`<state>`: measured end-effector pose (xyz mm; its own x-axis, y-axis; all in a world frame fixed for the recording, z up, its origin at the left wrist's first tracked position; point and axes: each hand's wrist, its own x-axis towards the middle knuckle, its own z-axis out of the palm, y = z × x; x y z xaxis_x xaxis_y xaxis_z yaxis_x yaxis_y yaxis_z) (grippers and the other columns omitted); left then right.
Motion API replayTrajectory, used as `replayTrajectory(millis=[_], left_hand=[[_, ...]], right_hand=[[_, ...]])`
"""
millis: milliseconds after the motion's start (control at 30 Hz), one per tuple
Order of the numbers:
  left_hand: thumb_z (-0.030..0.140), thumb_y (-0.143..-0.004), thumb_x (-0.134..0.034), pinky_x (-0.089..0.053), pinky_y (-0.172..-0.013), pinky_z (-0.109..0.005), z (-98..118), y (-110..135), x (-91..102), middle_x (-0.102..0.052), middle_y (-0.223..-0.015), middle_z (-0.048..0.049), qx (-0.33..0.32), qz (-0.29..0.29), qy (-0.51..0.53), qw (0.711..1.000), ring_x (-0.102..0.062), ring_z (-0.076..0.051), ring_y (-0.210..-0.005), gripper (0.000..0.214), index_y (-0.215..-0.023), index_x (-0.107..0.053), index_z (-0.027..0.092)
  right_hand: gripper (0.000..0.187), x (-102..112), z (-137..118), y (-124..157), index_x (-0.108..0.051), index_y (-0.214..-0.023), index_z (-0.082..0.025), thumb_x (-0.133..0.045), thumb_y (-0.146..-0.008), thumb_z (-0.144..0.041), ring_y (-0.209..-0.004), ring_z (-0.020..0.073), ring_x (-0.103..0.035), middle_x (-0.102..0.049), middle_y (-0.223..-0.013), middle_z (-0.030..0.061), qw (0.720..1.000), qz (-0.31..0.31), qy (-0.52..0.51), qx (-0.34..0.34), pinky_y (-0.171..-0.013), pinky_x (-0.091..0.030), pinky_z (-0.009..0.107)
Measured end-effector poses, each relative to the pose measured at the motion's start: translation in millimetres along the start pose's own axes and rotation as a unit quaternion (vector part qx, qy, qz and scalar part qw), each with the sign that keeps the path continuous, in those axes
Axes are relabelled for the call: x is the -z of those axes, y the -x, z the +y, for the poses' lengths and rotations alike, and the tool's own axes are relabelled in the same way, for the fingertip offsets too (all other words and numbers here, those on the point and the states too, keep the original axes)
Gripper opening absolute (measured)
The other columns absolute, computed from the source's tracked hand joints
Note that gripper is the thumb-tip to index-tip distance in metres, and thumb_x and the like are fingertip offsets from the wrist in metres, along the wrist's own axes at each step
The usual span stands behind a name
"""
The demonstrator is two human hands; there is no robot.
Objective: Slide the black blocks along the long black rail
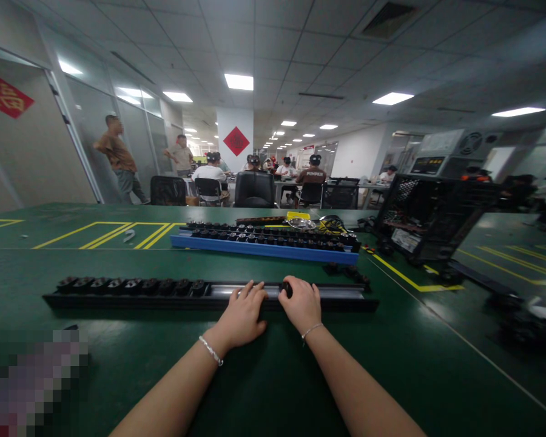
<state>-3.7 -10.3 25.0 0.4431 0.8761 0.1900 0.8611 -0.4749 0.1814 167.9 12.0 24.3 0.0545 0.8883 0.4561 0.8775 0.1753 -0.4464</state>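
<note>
A long black channel-shaped rail [164,301] lies crosswise on the green table in front of me. Its left half carries a row of several small black round parts [133,285]; a bare silvery strip [225,291] shows to their right. My left hand [243,312] rests on the rail near its middle, fingers stretched over the far edge and spread. My right hand [303,303] is just to the right, fingers closed around a small black part [287,289] at the rail. Its exact shape is mostly hidden by the fingers.
Behind lies a blue rail [264,247] with rows of similar black parts. More loose black parts [346,271] sit beyond the right end. An open computer case [418,218] stands at right, near a metal dish [301,224] and yellow cable [332,226]. People sit in the background.
</note>
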Motion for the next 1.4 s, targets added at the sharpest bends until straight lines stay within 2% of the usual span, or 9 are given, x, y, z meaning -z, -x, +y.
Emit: replayTrajectory(millis=[300, 533, 933, 1200, 1400], left_hand=[[0.031, -0.071, -0.055, -0.018, -0.109, -0.051, -1.8, 0.0, -3.1, -0.030, -0.149, -0.0066, -0.003, 0.003, -0.007, 1.000, -0.018, -0.029, -0.139, 0.055, -0.124, -0.041, 0.023], [0.032, -0.072, -0.056, -0.017, -0.109, -0.051, -4.1, 0.2, -6.5, -0.030, -0.149, -0.0060, -0.009, 0.014, -0.013, 1.000, -0.018, -0.028, -0.139, 0.055, -0.124, -0.041, 0.024], [0.032, -0.073, -0.055, -0.017, -0.110, -0.052, -5.0, 0.0, -5.8, -0.030, -0.149, -0.0066, -0.014, 0.012, -0.010, 1.000, -0.018, -0.029, -0.139, 0.054, -0.124, -0.040, 0.023], [0.031, -0.073, -0.056, -0.017, -0.109, -0.052, -3.3, 0.1, -4.4, -0.030, -0.149, -0.0069, -0.008, 0.006, -0.005, 1.000, -0.017, -0.028, -0.139, 0.053, -0.124, -0.041, 0.024], [0.031, -0.072, -0.056, -0.018, -0.109, -0.052, -3.8, 0.1, -5.9, -0.032, -0.148, -0.0067, -0.010, 0.018, -0.012, 1.000, -0.019, -0.028, -0.139, 0.054, -0.124, -0.042, 0.024]], right_hand=[[0.021, 1.1, -1.8, -0.2, -0.060, -0.095, -0.024, -0.048, -0.077, -0.026, -0.096, 0.0205, -0.054, -0.066, -0.095, 0.0030, 1.000, -0.001, 0.013, 0.006, -0.091, -0.029, 0.037], [0.020, -3.2, 6.6, -2.4, -0.059, -0.093, -0.020, -0.048, -0.076, -0.021, -0.088, 0.0178, -0.055, -0.065, -0.089, 0.0043, 1.000, 0.015, 0.024, 0.014, -0.083, -0.032, 0.029], [0.021, -0.6, 5.1, -0.7, -0.059, -0.094, -0.021, -0.049, -0.076, -0.022, -0.091, 0.0179, -0.055, -0.066, -0.091, 0.0030, 0.999, 0.018, 0.032, 0.003, -0.085, -0.031, 0.031], [0.023, 5.7, 19.9, -3.6, -0.060, -0.095, -0.019, -0.047, -0.076, -0.020, -0.090, 0.0183, -0.056, -0.066, -0.091, 0.0040, 0.998, 0.018, 0.049, -0.028, -0.082, -0.033, 0.029], [0.034, 7.8, 20.4, -3.5, -0.059, -0.108, -0.019, -0.046, -0.077, -0.020, -0.095, 0.0190, -0.056, -0.066, -0.099, 0.0056, 0.998, 0.014, 0.060, -0.030, -0.087, -0.033, 0.030]])
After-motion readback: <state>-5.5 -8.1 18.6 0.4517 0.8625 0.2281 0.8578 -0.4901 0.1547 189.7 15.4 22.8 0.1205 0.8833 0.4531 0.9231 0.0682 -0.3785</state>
